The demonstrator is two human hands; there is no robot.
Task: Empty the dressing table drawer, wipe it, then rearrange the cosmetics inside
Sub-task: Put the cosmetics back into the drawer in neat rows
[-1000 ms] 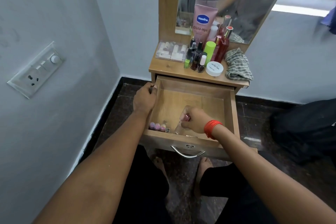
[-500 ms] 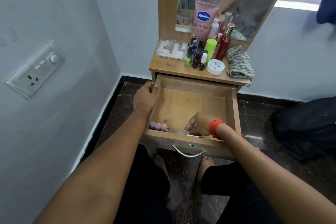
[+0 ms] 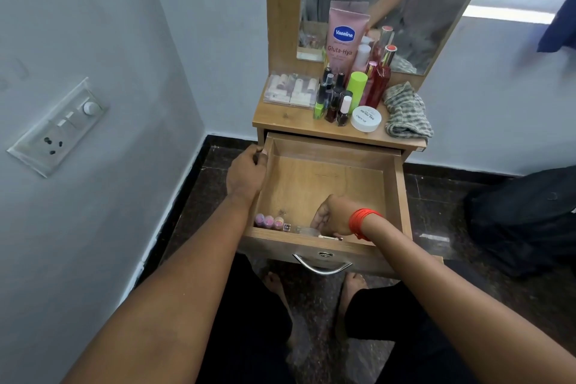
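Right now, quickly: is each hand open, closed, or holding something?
Left hand: grips the drawer by its left wall.
Right hand: fingers curled low at the drawer's front; whether it holds anything cannot be told.

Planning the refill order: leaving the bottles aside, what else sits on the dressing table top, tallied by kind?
Vaseline tube: 1
Clear plastic box: 1
White round jar: 1
Checked cloth: 1
Total: 4
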